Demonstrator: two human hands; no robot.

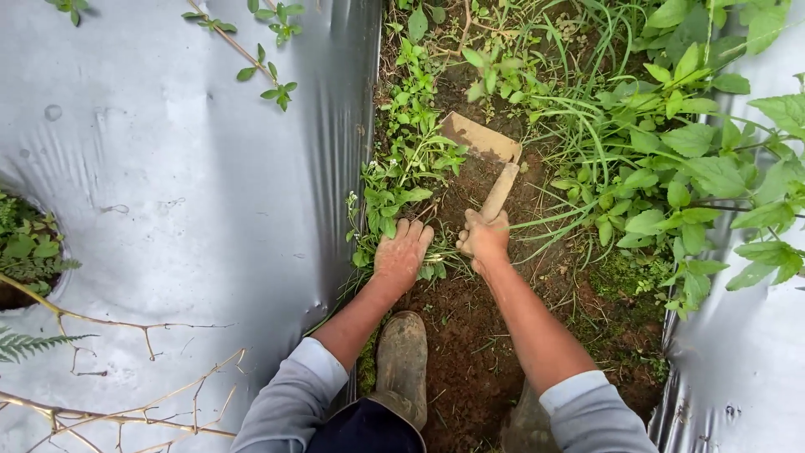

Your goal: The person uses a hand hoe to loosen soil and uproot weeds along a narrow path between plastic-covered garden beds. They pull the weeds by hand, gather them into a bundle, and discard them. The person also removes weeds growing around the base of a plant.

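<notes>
Right hand (484, 237): soil-stained, fingers curled tight round the short handle of a hand hoe (489, 156). The hoe runs toward 12 o'clock from the fist; its flat, mud-coated blade lies at the far end against the soil, tilted toward 11 o'clock.

Left hand (402, 252): at 9 o'clock of the right hand, just beside it. Fingers together and bent down over a clump of low weeds (394, 189); whether they clasp the stems cannot be told.

Strip of bare brown earth (470, 352): under both forearms, extending to 6 o'clock.

Rubber boot (401, 361): muddy, at 6 o'clock of the left hand.

Silver plastic mulch sheet (184, 193): fills the 9 o'clock side; a second sheet (742, 361) at 4 o'clock.

Leafy green growth (671, 143): at 2 o'clock of the hoe.
</notes>
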